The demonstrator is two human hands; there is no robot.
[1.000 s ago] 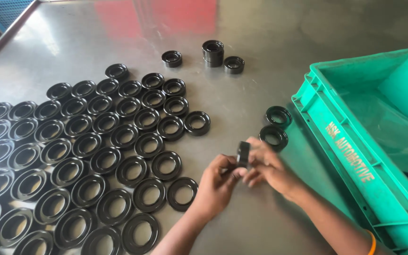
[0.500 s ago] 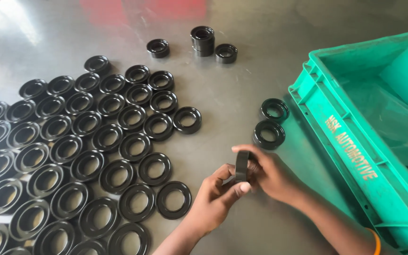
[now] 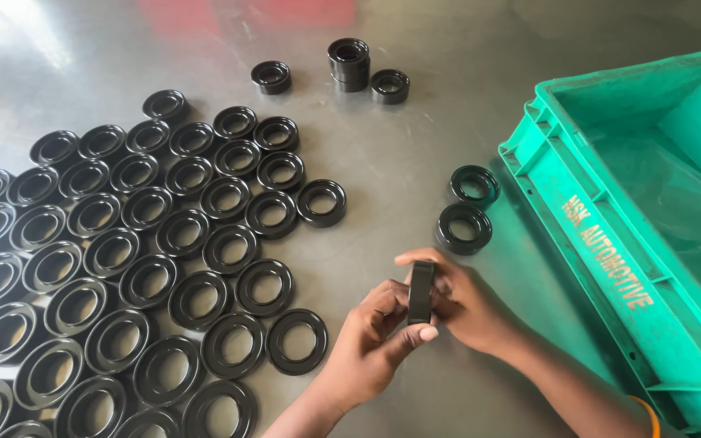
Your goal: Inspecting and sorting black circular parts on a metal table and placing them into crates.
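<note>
Both my hands hold one black ring seal [image 3: 421, 292] on edge just above the grey metal table [image 3: 415, 162]. My left hand [image 3: 375, 345] pinches it from the near side with thumb and fingers. My right hand [image 3: 468, 304] grips it from the right, fingers curled over its top. To the left, several black ring seals [image 3: 139, 259] lie flat in neat rows. Two more seals [image 3: 468, 207] lie flat beside the green plastic crate [image 3: 602, 243], just beyond my right hand.
The green crate takes up the right side, lined with a clear plastic bag [image 3: 675, 195]. At the far side sit a short stack of seals [image 3: 349, 63] and two single seals [image 3: 271, 76], [image 3: 389, 85]. An orange band shows on my right wrist [image 3: 647, 410].
The view has shifted slightly; my hands have turned the seal from a tilted hold to standing on edge between them. The seals on the table have not moved.
</note>
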